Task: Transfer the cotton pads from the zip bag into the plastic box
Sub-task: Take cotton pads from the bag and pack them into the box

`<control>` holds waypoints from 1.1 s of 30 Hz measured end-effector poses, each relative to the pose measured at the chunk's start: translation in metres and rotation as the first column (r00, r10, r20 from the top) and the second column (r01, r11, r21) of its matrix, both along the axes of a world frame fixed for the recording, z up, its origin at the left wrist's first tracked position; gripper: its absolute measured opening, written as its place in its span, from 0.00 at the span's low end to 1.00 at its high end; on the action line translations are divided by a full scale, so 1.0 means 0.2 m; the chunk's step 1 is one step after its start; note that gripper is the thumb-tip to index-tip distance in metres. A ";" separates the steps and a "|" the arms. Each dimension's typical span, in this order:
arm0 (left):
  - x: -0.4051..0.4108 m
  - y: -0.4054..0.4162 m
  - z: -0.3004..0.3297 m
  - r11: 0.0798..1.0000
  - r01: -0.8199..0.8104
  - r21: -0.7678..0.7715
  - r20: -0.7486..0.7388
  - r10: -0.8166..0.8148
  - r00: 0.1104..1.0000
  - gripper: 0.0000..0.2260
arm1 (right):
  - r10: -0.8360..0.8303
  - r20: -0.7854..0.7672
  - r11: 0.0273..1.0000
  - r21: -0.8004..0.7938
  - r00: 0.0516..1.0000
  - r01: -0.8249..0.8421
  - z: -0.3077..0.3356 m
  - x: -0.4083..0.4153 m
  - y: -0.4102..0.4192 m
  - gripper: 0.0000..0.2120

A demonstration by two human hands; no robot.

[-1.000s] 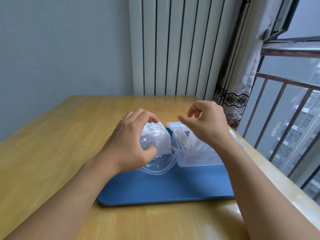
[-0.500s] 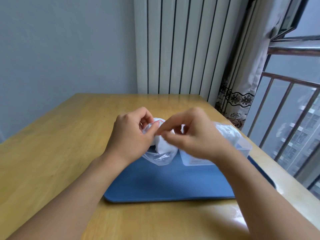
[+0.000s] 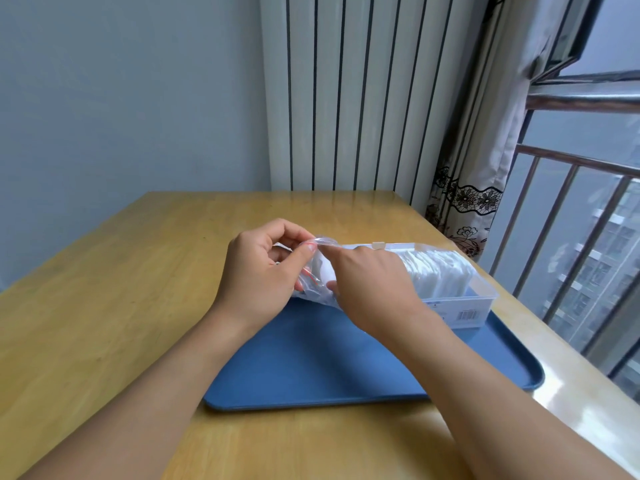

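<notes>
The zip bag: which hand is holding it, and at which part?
The left hand pinches the zip bag at its open rim by the red zip line. The right hand reaches into the mouth; its grip is hidden.

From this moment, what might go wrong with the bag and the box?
1. The bag is thin and crumpled between both hands; the left hand pinches only its rim, so it may slip and spill pads.
2. The box already looks full of pads; more may overflow onto the tray.
</notes>
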State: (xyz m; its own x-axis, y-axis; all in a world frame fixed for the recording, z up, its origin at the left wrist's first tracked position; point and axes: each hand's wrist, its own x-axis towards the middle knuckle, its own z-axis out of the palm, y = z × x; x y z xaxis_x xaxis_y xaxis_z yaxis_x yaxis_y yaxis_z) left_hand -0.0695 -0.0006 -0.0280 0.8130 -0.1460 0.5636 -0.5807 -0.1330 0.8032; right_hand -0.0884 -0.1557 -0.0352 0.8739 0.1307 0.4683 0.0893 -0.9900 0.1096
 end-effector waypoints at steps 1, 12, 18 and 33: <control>0.00 0.00 0.00 1.000 0.009 0.006 0.003 -0.009 1.000 0.06 | 0.000 0.007 1.000 0.004 1.000 0.000 -0.01 0.01 0.00 0.23; 0.16 0.15 -0.09 0.851 0.079 0.519 -0.106 -0.028 0.994 0.41 | 0.015 -0.084 0.990 0.139 0.996 -0.003 0.02 0.01 0.01 0.14; 0.25 0.15 -0.16 0.809 -0.035 0.587 -0.089 0.108 0.990 0.31 | 0.053 -0.095 0.989 0.141 0.994 -0.039 0.02 0.00 -0.01 0.08; 0.30 0.19 -0.17 0.812 -0.122 0.571 -0.047 0.180 0.983 0.26 | 0.349 0.254 0.804 0.414 0.902 -0.427 0.07 -0.04 -0.02 0.10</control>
State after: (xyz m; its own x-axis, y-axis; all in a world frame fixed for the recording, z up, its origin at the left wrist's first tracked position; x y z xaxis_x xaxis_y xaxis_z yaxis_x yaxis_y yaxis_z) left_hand -0.0089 0.0366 -0.0616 0.8959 -0.2848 0.3408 -0.4413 -0.6585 0.6096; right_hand -0.0962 -0.1605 -0.0207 0.7045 0.1843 0.6853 0.4969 -0.8176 -0.2909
